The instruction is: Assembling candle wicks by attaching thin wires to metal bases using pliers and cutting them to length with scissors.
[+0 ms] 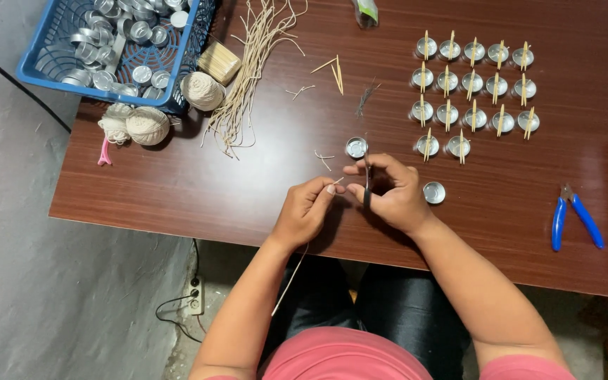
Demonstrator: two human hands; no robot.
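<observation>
A thin pale wick string [302, 253] runs up from below the counter [177, 190] edge into the left hand [304, 211], its short tip poking out toward the right hand [388, 193], just below the lone metal cup [356, 147]. The left hand's fingers [326, 191] are pinched closed on the string near its end. The right hand's fingers are curled tight around small dark scissors [366, 184], whose blades stand upright just beside the string tip; whether the blades touch the string is hard to tell. A second empty cup [433, 192] sits just right of the right hand. Above and right of the lone cup, rows of cups with sticks [473, 88] laid across them fill the counter. Blue-handled pliers [575, 214] lie well to the right. Far left of the lone cup are cut strings [251, 70], twine balls [148, 125] and a blue basket [36, 67] of cups, cut off by the frame's top edge.
</observation>
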